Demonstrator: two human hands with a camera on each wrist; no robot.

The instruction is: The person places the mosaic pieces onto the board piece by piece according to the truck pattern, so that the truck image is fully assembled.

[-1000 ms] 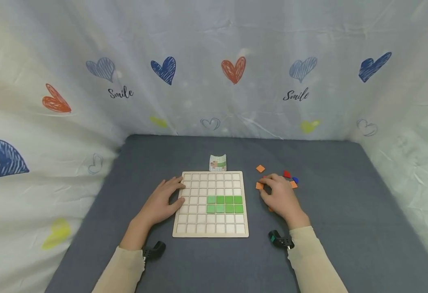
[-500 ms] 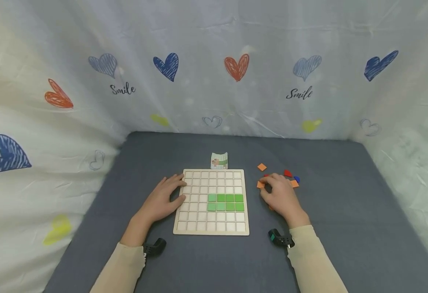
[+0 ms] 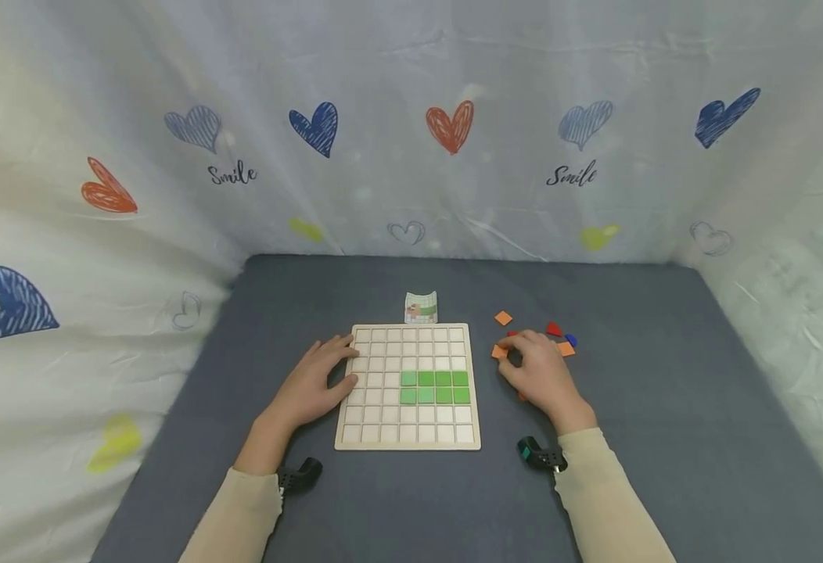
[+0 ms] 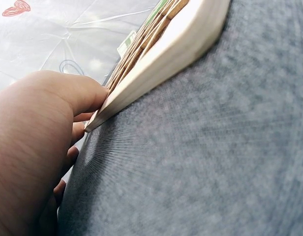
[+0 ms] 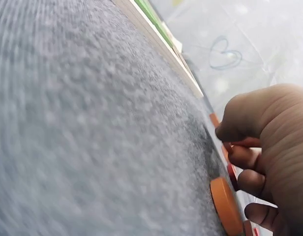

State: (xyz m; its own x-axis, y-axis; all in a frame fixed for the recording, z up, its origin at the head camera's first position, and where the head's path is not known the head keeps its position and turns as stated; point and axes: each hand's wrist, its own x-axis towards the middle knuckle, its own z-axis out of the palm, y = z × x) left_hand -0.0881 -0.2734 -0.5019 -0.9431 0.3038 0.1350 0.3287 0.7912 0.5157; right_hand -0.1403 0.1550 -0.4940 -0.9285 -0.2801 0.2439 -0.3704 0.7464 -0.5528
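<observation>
A wooden grid board (image 3: 406, 444) lies at the middle of the table, with several green tiles (image 3: 443, 378) in two rows of its cells. My left hand (image 3: 310, 385) rests at its left edge, thumb and fingers spread and touching the rim; the left wrist view shows the thumb (image 4: 92, 96) against that edge. To the right of the board, my right hand (image 3: 541, 374) is bent over loose pieces. Its thumb and index finger pinch an orange tile (image 3: 498, 352) at the table surface; the fingers partly cover it. In the right wrist view the other fingers (image 5: 252, 182) are curled.
A small picture card (image 3: 422, 309) stands behind the board. Around the right hand lie an orange tile (image 3: 503, 317), a red piece (image 3: 554, 328), a blue piece (image 3: 571, 340) and another orange tile (image 3: 566, 349). An orange round-edged piece (image 5: 225, 205) sits below the right fingers. Printed curtains surround the table.
The orange tile at the right fingertips has shifted very slightly left toward the board. The left hand stays at the board's edge. The head view has moved a little.
</observation>
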